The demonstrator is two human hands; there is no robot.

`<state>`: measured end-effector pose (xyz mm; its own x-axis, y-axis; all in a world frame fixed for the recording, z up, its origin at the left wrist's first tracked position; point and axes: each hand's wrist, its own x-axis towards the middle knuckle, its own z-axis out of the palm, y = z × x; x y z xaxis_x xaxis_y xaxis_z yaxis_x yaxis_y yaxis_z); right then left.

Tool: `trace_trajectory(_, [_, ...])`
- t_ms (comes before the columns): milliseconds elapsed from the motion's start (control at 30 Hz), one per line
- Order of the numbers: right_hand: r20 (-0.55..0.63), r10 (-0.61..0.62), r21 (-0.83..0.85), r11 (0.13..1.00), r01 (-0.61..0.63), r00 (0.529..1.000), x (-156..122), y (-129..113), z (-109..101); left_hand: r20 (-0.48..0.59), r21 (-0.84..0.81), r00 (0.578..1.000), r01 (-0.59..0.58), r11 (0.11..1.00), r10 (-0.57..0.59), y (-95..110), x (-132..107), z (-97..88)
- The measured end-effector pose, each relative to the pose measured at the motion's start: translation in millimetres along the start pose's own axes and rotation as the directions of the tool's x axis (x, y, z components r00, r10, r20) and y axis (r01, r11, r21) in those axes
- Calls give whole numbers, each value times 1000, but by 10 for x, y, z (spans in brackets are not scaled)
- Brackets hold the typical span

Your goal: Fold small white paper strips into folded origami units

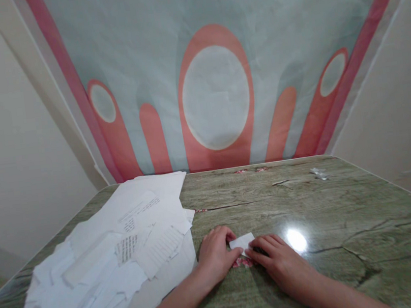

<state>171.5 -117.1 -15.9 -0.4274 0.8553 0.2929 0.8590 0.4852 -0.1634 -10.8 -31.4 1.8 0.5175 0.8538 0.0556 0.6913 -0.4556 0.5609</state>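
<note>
A small white piece of paper (243, 242) lies on or just above the table, between my two hands. My left hand (218, 251) pinches its left end, thumb at the lower edge and fingers curled at the upper left corner. On the other side, my right hand (274, 257) grips the right end with thumb and fingers pressed together. The paper looks folded or cut small; its exact layers cannot be made out. Left of my hands spreads a heap of loose white paper sheets and scraps (93, 275), some with printed or written lines.
The wood-patterned table (345, 207) has a glossy top with a bright light reflection. Near its far right lies a small crumpled clear wrapper (319, 173). Behind the table hangs a grey-green backdrop (267, 18) with coral shapes, between pale walls.
</note>
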Motion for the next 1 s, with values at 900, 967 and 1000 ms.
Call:
trace_trajectory(900, [25,27,38,999,-28,999,12,-25,-55,-23,-161,979,-204,966,203,75,-86,8])
trace_trajectory(967, [27,26,38,999,-27,999,6,-17,-44,-18,-151,977,-214,965,214,65,-89,17])
trace_trajectory(1000, [28,26,38,999,-27,999,5,-13,-38,-16,-144,975,-221,964,221,61,-91,20])
